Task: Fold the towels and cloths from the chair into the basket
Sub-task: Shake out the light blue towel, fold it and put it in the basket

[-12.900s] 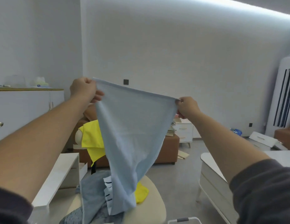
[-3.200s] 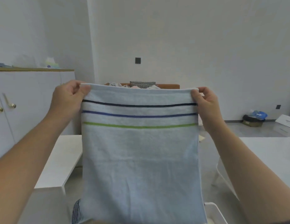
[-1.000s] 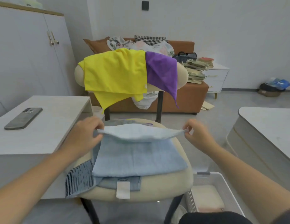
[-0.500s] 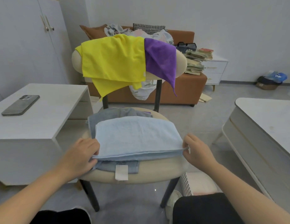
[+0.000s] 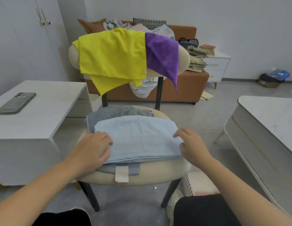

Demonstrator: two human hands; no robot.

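A folded light blue towel (image 5: 140,137) lies on the cream seat of the chair (image 5: 158,175), on top of a grey-blue cloth (image 5: 109,112). My left hand (image 5: 93,147) lies flat on the towel's left end, fingers spread over it. My right hand (image 5: 191,144) rests at the towel's right end with relaxed fingers touching the fabric. A yellow cloth (image 5: 112,57) and a purple cloth (image 5: 163,54) hang over the chair's backrest. The white basket (image 5: 187,185) stands on the floor at the lower right of the chair, partly hidden by my leg.
A white side table (image 5: 44,111) with a phone (image 5: 15,103) stands to the left. A white table (image 5: 269,124) is on the right. Behind the chair is a brown sofa (image 5: 186,88) with piled clothes and books.
The towel went from held up in the air to folded down onto the seat. Both hands let go of its front edge and now lie on top of it.
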